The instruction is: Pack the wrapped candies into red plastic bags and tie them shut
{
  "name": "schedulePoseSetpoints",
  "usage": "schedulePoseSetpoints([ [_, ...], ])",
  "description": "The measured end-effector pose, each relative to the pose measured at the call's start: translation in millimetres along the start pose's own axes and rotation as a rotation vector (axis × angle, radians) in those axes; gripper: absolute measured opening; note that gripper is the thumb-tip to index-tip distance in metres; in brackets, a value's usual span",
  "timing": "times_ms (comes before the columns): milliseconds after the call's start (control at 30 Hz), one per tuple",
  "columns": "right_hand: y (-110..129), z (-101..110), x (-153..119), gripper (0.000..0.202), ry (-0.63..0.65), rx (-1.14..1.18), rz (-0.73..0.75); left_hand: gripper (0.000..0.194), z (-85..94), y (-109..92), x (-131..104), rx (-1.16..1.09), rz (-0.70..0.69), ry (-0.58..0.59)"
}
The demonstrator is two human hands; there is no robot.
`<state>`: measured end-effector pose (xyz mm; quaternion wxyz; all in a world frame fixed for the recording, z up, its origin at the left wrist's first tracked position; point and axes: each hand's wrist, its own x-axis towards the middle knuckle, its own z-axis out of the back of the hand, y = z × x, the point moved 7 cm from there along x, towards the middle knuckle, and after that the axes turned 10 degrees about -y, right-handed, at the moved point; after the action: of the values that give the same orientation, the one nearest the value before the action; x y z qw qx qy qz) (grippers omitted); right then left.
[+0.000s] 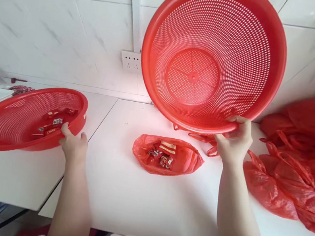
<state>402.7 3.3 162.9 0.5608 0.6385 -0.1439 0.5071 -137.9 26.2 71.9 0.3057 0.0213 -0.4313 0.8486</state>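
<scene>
Packets (54, 121) are sitting in a red basket (11, 125) just left of the left hand (73, 146), which is resting half open, fingers curling at the rim; whether it's gripping, I cannot tell. Between the hands, an open bag (185, 161) is lying on the white table (149, 201), more packets (165, 159) showing inside. Up and left of the right hand (235, 141), a second basket (193, 77) is hanging tilted, its rim clamped between that hand's thumb and fingers. Red bags (292, 177) are lying heaped right of it.

No legible text, only tiny, unclear print on packets (166, 160) in bag (185, 157) and lower basket (11, 125).
</scene>
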Motion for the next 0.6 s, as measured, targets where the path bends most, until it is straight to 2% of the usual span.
schedulePoseSetpoints([
  [100, -2, 4, 2, 0.039, -0.021, -0.031, -0.025, 0.073, -4.9, -3, -4, 0.034, -0.002, 0.017],
  [167, -1, 4, 2, 0.039, -0.024, -0.019, -0.034, 0.069, -5.1, -1, 1, 0.001, -0.028, -0.027],
  [267, 4, 1, 0, 0.037, -0.005, 0.007, -0.014, 0.061, -5.2, 2, 10, -0.153, -0.106, -0.098],
  [333, 8, -2, -1, 0.038, 0.019, 0.032, 0.009, 0.057, -9.6, 1, 12, -0.285, -0.155, -0.089],
  [433, 15, -7, -5, 0.039, 0.076, 0.081, 0.016, 0.055, -22.6, -12, 1, -0.402, -0.193, -0.002],
  [533, 27, -15, -12, 0.038, 0.174, 0.159, -0.001, 0.048, -38.0, -37, -24, -0.456, -0.24, 0.204],
  [600, 40, -23, -20, 0.037, 0.275, 0.248, -0.016, 0.04, -41.0, -54, -40, -0.457, -0.272, 0.34],
])
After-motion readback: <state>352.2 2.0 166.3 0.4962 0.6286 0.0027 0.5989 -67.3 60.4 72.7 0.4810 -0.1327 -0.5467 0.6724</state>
